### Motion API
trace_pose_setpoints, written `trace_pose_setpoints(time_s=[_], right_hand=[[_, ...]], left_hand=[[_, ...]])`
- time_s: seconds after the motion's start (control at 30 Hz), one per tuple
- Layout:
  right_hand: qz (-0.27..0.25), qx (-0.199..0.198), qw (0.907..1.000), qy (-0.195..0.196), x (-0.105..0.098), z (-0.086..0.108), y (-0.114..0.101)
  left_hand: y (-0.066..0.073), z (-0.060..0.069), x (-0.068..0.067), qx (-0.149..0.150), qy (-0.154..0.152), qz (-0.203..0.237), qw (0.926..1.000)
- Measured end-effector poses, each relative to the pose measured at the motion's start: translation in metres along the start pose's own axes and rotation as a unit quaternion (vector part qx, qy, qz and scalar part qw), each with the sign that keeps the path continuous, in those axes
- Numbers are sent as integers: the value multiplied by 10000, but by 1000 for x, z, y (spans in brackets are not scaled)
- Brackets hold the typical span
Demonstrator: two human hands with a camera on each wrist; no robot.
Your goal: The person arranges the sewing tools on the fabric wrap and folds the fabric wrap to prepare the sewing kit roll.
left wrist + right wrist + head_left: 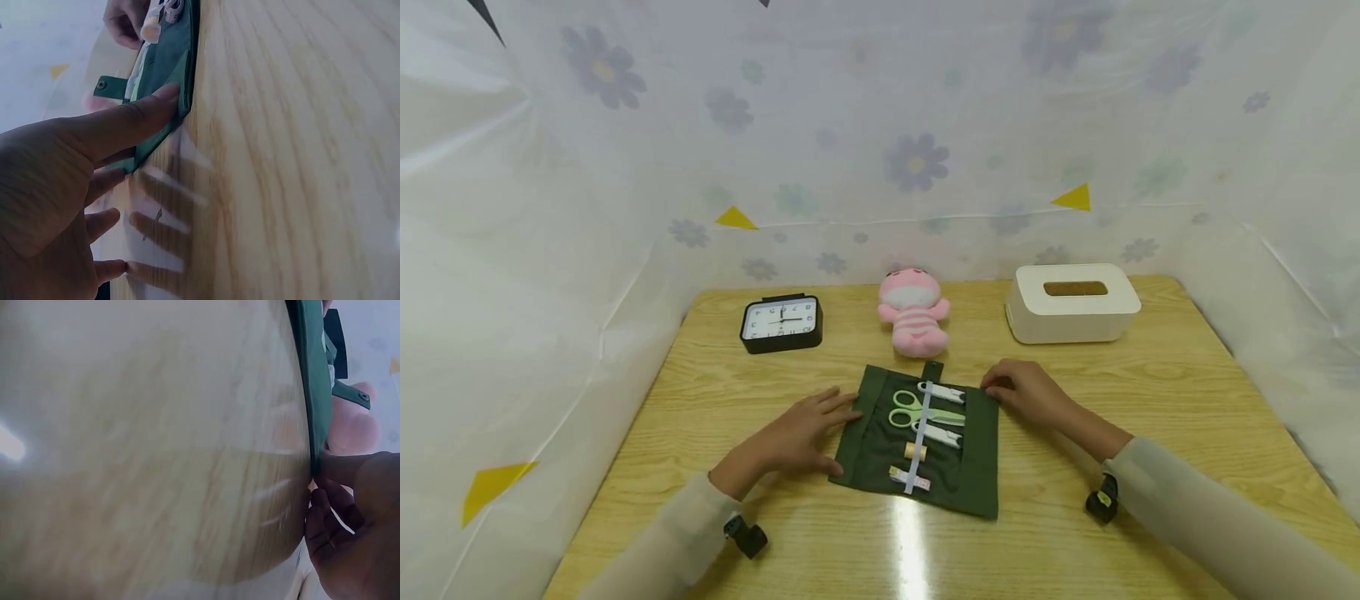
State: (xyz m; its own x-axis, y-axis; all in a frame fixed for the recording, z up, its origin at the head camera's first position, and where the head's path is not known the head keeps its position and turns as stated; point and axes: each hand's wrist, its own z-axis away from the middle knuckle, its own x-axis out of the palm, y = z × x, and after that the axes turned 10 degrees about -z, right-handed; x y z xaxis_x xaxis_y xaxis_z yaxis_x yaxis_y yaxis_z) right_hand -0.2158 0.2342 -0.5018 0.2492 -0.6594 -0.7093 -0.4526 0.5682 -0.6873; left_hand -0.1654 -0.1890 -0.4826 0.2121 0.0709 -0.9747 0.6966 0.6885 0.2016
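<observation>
A dark green fabric sewing kit lies spread flat on the table. Under its pale strap sit light green scissors, an upper white snipper-like tool, a lower similar tool, a small tan spool and a whitish-pink rolled strip. My left hand is at the kit's left edge, fingers spread, its thumb resting on the near corner in the left wrist view. At the far right corner, my right hand pinches the fabric between thumb and fingers. A snap tab sticks out from the far edge.
Behind the kit lies a pink plush toy. A black-framed clock stands at the back left, a white tissue box at the back right. Flowered white sheeting surrounds the wooden table.
</observation>
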Motion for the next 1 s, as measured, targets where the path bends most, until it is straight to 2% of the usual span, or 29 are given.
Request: trace_pose_setpoints(time_s=[0.23, 0.37, 0.5, 0.63, 0.73, 0.83, 1.0], right_hand=[[425, -59, 9979, 478, 8, -11, 0], [716, -71, 9960, 525, 11, -4, -12], [770, -1, 9970, 11, 9, 15, -24], [534, 190, 9962, -661, 4, 32, -29], [352, 290, 9938, -1014, 1, 39, -27], [388, 204, 9919, -1195, 0, 44, -24], [485, 140, 9908, -1257, 0, 47, -21]], left_hand=[[7, -3, 0, -243, -253, -13, 9994], [11, -4, 0, -325, -278, -52, 9991], [13, -5, -1, -351, -273, -44, 9990], [14, -4, -1, -355, -281, -40, 9990], [14, -4, -1, -370, -322, -11, 9988], [15, -4, 0, -403, -413, 18, 9983], [14, -6, 1, -412, -542, 47, 9977]])
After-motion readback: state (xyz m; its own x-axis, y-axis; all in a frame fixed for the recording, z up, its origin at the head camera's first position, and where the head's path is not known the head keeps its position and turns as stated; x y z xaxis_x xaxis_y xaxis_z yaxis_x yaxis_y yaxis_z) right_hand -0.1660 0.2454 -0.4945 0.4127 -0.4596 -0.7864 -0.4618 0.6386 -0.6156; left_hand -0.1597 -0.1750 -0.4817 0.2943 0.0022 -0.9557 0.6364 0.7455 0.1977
